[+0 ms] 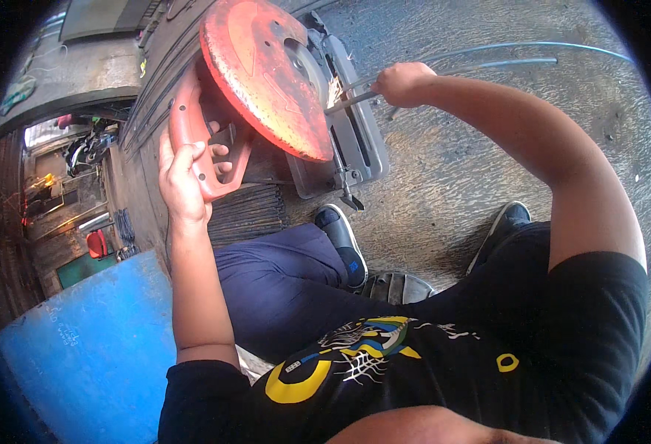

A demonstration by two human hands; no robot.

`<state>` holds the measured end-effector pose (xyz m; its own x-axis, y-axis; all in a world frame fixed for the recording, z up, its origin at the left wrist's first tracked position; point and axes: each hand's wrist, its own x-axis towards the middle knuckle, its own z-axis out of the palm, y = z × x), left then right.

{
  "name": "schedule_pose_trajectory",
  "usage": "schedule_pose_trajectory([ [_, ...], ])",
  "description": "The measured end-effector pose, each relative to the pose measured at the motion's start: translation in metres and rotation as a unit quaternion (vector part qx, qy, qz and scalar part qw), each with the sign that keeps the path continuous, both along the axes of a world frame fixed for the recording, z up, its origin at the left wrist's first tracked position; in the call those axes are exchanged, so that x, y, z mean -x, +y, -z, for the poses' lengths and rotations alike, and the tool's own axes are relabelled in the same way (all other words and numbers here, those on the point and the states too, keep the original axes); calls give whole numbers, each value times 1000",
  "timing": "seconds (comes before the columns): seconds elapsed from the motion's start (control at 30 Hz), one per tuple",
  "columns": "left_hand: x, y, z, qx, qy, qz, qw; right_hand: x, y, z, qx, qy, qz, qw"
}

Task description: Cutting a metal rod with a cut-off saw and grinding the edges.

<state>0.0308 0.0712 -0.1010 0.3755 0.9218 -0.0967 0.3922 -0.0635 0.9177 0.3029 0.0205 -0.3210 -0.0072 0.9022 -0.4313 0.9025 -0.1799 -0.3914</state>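
My left hand [182,172] is wrapped around the orange-red D-shaped handle [185,111] of a cut-off saw. The saw's large round red guard [266,74] is worn and scuffed, and it hides most of the cutting disc. Below it lies the saw's grey metal base [366,137], with a clamp screw at its near end. My right hand [403,83] is closed on a thin metal rod [351,102] that reaches in to the disc. Bright sparks [334,90] show where rod and disc meet. Thin rods [518,62] also stretch away to the right behind that hand.
A bundle of dark rods [247,214] lies on the floor left of my sandalled foot [341,244]. A blue panel [96,355] stands at the lower left. Farther left are a red chair-like object [97,244] and assorted clutter. The floor [444,185] is patchy and stained.
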Motion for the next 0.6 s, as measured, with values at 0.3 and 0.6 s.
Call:
schedule_pose_trajectory([
  [0.3, 1, 1, 0, 7, -10, 13, 1000, 1, -1, 3, -28, 0, 8, 1000],
  [0.6, 1, 2, 0, 4, -9, 17, 1000, 2, 1, 5, -24, -2, 13, 1000],
])
